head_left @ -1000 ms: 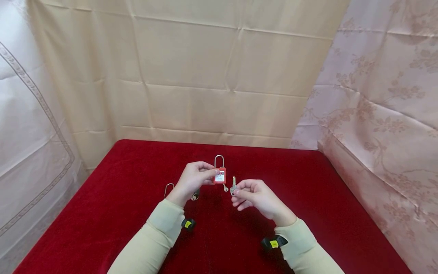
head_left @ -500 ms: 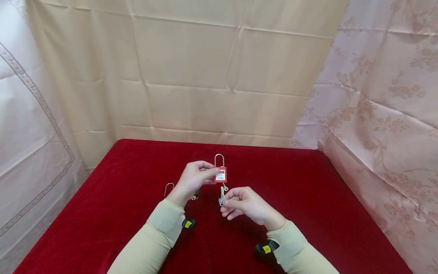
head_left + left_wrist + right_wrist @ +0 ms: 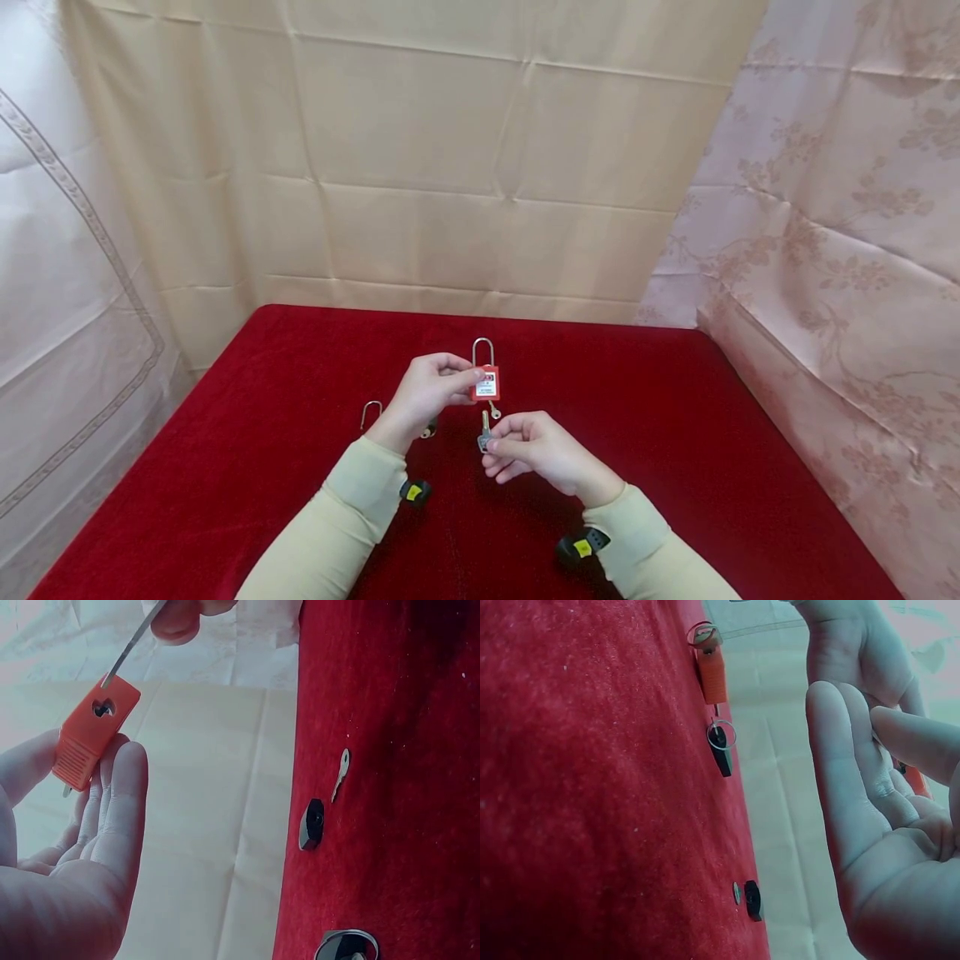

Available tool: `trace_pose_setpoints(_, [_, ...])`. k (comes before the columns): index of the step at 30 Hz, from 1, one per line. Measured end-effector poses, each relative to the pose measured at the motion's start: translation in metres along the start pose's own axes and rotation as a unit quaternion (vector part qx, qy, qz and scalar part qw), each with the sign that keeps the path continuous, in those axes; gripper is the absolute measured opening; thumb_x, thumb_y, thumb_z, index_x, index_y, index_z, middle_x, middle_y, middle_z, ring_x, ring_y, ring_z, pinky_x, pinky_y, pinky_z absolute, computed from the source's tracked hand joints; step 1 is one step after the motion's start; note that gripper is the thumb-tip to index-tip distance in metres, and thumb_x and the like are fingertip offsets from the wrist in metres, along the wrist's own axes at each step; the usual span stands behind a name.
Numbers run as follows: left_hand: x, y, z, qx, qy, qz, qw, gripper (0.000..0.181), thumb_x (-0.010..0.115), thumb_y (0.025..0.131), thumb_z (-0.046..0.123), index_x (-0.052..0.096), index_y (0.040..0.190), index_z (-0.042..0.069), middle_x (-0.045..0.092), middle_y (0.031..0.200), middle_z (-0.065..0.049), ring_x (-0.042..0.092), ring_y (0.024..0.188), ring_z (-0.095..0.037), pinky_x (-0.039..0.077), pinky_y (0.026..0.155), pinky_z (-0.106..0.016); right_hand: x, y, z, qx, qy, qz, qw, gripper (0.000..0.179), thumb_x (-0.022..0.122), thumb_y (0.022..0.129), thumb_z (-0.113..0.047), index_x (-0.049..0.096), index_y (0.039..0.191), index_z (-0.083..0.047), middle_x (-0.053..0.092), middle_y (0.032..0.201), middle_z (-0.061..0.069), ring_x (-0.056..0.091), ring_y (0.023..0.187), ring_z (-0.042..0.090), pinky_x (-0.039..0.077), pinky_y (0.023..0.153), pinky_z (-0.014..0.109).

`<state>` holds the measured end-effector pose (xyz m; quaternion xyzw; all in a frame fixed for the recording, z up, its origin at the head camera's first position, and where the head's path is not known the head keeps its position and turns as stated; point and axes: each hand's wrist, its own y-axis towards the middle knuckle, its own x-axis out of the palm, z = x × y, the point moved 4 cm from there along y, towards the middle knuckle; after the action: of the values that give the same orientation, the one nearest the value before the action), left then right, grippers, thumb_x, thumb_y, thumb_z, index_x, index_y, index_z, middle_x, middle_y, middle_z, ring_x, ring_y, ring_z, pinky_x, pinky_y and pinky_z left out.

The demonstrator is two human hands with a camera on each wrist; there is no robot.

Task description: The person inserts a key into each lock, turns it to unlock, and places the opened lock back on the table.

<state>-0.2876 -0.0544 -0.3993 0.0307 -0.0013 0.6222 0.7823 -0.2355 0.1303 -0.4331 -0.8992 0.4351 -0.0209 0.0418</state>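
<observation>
My left hand (image 3: 423,396) grips a red padlock (image 3: 486,384) by its body, shackle upward and white label facing me. In the left wrist view the underside of the red padlock (image 3: 94,735) shows a keyhole. Below it, my right hand (image 3: 543,454) pinches a silver key (image 3: 484,432) by its bow, blade pointing up. From the left wrist, the key's blade (image 3: 133,643) overlaps the padlock's edge beside the keyhole; the head view leaves a gap between key and padlock. The fingers mostly hide the key in the right wrist view.
On the red cloth (image 3: 637,417) lie a small key (image 3: 495,411), black padlocks (image 3: 720,754) (image 3: 754,901) and an orange padlock (image 3: 712,675) with a ring. A shackle (image 3: 371,408) shows left of my left wrist. Curtains (image 3: 465,167) stand behind.
My right hand has moved left and slightly down with the key, from right of the padlock to below it. My left hand and the padlock have shifted only slightly to the right.
</observation>
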Motion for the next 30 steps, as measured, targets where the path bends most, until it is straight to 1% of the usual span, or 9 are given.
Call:
trace_pose_setpoints(3, [0.0013, -0.0009, 0.0008, 0.001, 0.005, -0.004, 1.0000, 0.024, 0.077, 0.091, 0.012, 0.069, 0.106, -0.005, 0.073, 0.096, -0.017, 0.073, 0.082, -0.025, 0.061, 0.076, -0.039, -0.0007, 0.0002, -0.0004, -0.002, 0.003, 0.004, 1.0000, 0.021, 0.066, 0.098, -0.005, 0.061, 0.111, 0.011, 0.073, 0.094, 0.020, 0.074, 0.083, 0.025, 0.061, 0.076, 0.043])
trace_pose_setpoints(9, [0.0030, -0.0017, 0.0005, -0.001, 0.001, -0.004, 1.0000, 0.024, 0.076, 0.091, 0.010, 0.068, 0.107, -0.006, 0.072, 0.097, -0.017, 0.073, 0.081, -0.024, 0.061, 0.076, -0.039, -0.0023, 0.0001, -0.0009, -0.006, 0.008, 0.012, 0.9999, 0.022, 0.065, 0.099, -0.005, 0.061, 0.111, 0.013, 0.073, 0.093, 0.019, 0.073, 0.083, 0.025, 0.061, 0.075, 0.042])
trace_pose_setpoints(15, [0.0041, -0.0012, -0.0013, -0.007, 0.005, -0.010, 0.9999, 0.025, 0.078, 0.091, 0.012, 0.068, 0.108, -0.005, 0.073, 0.097, -0.016, 0.073, 0.082, -0.024, 0.061, 0.076, -0.038, -0.0048, 0.0006, 0.0002, -0.008, 0.013, 0.018, 0.9997, 0.021, 0.065, 0.099, -0.005, 0.062, 0.111, 0.011, 0.073, 0.094, 0.020, 0.073, 0.083, 0.025, 0.061, 0.076, 0.041])
trace_pose_setpoints(21, [0.0048, -0.0011, -0.0012, -0.005, 0.005, -0.015, 0.9999, 0.026, 0.078, 0.091, 0.011, 0.068, 0.108, -0.005, 0.073, 0.096, -0.016, 0.073, 0.081, -0.024, 0.061, 0.076, -0.038, -0.0057, 0.0004, -0.0006, -0.014, 0.012, 0.020, 0.9996, 0.022, 0.065, 0.099, -0.006, 0.062, 0.112, 0.011, 0.073, 0.093, 0.018, 0.073, 0.083, 0.024, 0.061, 0.075, 0.041])
trace_pose_setpoints(30, [0.0057, -0.0012, -0.0011, 0.002, 0.000, -0.011, 0.9999, 0.024, 0.076, 0.092, 0.009, 0.067, 0.107, -0.007, 0.073, 0.095, -0.016, 0.072, 0.080, -0.023, 0.061, 0.076, -0.039, -0.0043, -0.0002, -0.0021, -0.011, 0.016, 0.028, 0.9994, 0.018, 0.066, 0.099, -0.006, 0.064, 0.110, 0.007, 0.073, 0.093, 0.018, 0.073, 0.083, 0.024, 0.061, 0.075, 0.041])
